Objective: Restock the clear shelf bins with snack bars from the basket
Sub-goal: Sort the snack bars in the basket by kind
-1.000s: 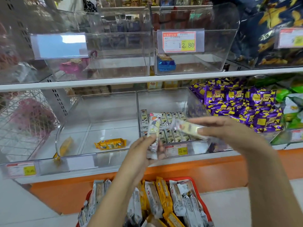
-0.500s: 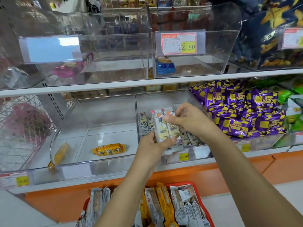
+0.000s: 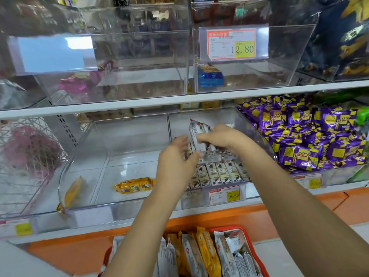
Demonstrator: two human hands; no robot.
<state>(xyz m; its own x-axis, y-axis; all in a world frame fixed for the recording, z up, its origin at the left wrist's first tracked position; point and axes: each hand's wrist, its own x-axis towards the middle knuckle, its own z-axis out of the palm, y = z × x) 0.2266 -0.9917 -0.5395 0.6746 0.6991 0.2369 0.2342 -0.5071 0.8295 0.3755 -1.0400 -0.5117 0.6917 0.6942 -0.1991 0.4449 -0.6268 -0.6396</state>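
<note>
Right hand (image 3: 221, 138) now reaching into middle bin (image 3: 219, 114), gripping white bars (image 3: 196, 130); left hand (image 3: 177, 154) letting go, fingers spreading loose. Placing is beginning; basket (image 3: 247, 234) still holding many bars.

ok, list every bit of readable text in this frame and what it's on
"12.80": upper price tag, on the upper bin.
"15.80": lower price tag, on the lower bin.
Small print on both tags: too small to read.
Right tag and left tag: blurred.
Wrappers of the snack bars in the right hand: blurred.
</note>
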